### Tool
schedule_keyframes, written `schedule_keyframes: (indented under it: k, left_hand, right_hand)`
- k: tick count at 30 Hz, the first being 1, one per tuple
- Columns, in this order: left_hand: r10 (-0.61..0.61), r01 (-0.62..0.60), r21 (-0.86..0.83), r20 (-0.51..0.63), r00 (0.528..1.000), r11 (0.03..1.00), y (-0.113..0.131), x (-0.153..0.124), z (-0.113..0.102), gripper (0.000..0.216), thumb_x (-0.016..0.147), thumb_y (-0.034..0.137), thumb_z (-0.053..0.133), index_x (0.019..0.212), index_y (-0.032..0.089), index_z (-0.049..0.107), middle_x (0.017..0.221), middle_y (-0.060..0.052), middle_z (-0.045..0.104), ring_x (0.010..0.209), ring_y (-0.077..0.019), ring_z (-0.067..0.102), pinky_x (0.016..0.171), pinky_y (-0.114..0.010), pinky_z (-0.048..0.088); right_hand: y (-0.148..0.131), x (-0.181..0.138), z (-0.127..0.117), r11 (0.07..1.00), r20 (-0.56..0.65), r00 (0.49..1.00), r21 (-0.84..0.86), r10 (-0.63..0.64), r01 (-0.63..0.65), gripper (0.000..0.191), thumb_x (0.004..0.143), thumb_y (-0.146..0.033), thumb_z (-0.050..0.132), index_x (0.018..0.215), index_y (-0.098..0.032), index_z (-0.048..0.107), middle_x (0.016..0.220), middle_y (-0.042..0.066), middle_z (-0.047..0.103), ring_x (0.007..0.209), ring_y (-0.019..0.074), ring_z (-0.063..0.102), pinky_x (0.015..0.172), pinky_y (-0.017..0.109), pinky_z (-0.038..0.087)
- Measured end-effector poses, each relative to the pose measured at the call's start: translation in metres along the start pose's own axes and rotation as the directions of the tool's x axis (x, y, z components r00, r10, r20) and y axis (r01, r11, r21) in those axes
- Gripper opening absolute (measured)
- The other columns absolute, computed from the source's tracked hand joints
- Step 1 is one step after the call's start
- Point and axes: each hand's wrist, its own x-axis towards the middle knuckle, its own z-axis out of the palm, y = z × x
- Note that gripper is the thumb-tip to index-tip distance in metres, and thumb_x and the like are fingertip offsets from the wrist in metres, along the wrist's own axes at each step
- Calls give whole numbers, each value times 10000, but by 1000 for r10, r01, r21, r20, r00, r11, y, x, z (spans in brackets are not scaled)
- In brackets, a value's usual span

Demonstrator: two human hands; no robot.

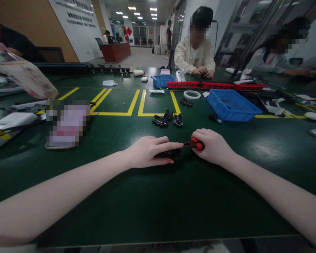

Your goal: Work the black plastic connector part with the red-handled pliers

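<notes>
My left hand (pixel 152 151) is closed around a small black part (pixel 173 154), its index finger stretched along the top and the thumb below. Most of that part is hidden by the fingers. In my right hand (pixel 212 146) is a pair of pliers with red handles (pixel 198 144), gripped in the fist. The dark jaws (pixel 188 144) point left and reach the tip of my left index finger, just above the black part. Whether the jaws touch the part I cannot tell. Beyond my hands lie several similar black parts (pixel 160 120) in a loose cluster.
A blue bin (pixel 234 109) stands beyond my right hand, a smaller blue bin (pixel 163 81) farther back. A white tape roll (pixel 192 94) lies between them. At left are a phone (pixel 68 124), a white device (pixel 13 126) and a bottle (pixel 28 75). Across the table sits a person (pixel 195 52).
</notes>
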Motion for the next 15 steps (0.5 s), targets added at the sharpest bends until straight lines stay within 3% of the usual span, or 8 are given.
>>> schedule_keyframes:
  k: [8,15]
  left_hand:
    - [-14,14,-45,15,1000,999,1,1,-1,483,928,418,467,1369,236,391,1021,-54,573,767,-147,589,665,-236,449]
    - [-121,121,-146,4,993,982,2,1,-1,573,888,422,539,1379,214,330,1102,-65,611,868,-183,628,728,-283,493]
  right_hand:
    - [-2,0,-1,1000,17,1000,23,-17,17,70,735,-221,546,718,-199,481,731,37,569,669,174,497,613,295,376]
    - [-2,-1,-3,998,14,1000,55,9,-10,82,732,-214,541,706,-202,465,712,31,553,652,168,484,596,290,374]
